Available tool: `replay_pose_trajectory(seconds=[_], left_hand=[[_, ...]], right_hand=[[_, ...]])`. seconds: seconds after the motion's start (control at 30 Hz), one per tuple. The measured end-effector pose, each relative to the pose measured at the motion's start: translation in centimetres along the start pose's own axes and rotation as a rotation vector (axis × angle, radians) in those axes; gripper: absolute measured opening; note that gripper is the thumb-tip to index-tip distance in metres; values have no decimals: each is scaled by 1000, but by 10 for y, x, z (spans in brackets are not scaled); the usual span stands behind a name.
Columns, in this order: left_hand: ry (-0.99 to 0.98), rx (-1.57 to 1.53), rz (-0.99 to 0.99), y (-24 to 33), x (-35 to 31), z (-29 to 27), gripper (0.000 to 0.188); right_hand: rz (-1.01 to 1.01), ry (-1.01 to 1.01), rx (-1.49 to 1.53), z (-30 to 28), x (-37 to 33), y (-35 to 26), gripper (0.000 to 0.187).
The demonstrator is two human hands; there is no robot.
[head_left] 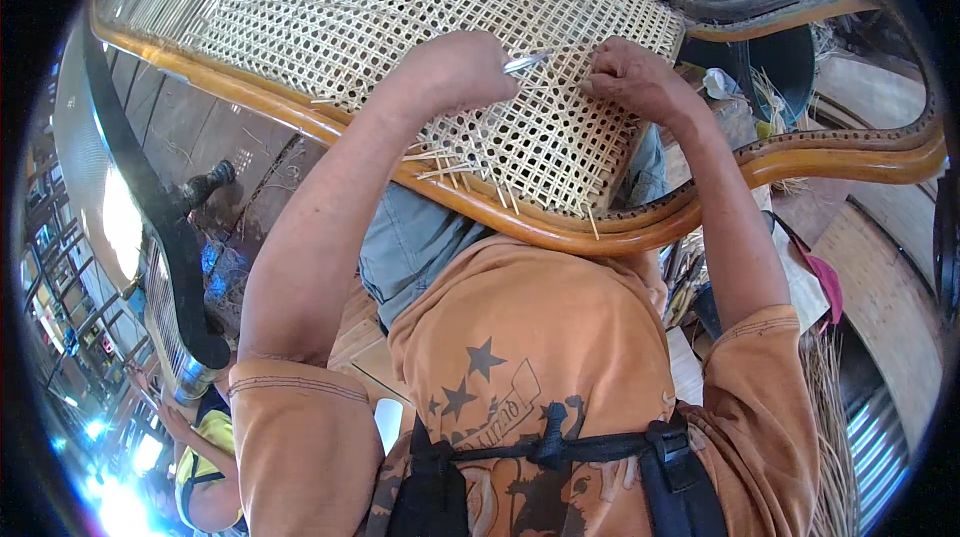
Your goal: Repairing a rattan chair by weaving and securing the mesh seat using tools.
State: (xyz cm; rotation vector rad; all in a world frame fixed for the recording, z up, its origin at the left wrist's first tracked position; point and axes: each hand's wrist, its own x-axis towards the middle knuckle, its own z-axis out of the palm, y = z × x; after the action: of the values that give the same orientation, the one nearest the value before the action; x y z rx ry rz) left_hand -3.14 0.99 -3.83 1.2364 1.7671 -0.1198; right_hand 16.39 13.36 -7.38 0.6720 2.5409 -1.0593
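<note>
A wooden chair frame (290, 117) lies across my lap, with a pale woven cane panel (400, 12) stretched over it. My left hand (455, 74) is closed in a fist over the middle of the weave. From it juts a slim, pointed metal tool (527, 63), its tip toward my right hand. My right hand (637, 84) rests on the weave further right, fingertips pinched together; whatever is between them is hidden. Loose cane ends (455, 165) stick out along the near edge of the panel.
The bare curved part of the frame (830, 159) at right has a row of small holes. A dark bucket (785, 72) stands beyond it. Another dark chair frame with cane (130, 167) stands at left. A person in a yellow top (210, 457) sits at lower left.
</note>
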Motion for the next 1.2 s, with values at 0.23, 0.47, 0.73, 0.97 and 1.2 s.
replay_pose_trajectory(seconds=[0.23, 0.47, 0.73, 0.97, 1.2], left_hand=[[-30, -106, -16, 0, 3, 0, 25], [-69, -116, -36, -1, 2, -6, 29], [-83, -109, -14, -4, 8, -3, 28], [-55, -154, -24, -1, 0, -7, 27], [-92, -129, -28, 0, -1, -8, 26]], right_hand=[[128, -71, 79, -1, 3, 1, 28], [129, -33, 109, 1, 5, 1, 28], [156, -32, 86, 3, 9, 4, 32], [163, -14, 180, 7, 8, 0, 32], [219, -44, 143, 7, 10, 0, 33]])
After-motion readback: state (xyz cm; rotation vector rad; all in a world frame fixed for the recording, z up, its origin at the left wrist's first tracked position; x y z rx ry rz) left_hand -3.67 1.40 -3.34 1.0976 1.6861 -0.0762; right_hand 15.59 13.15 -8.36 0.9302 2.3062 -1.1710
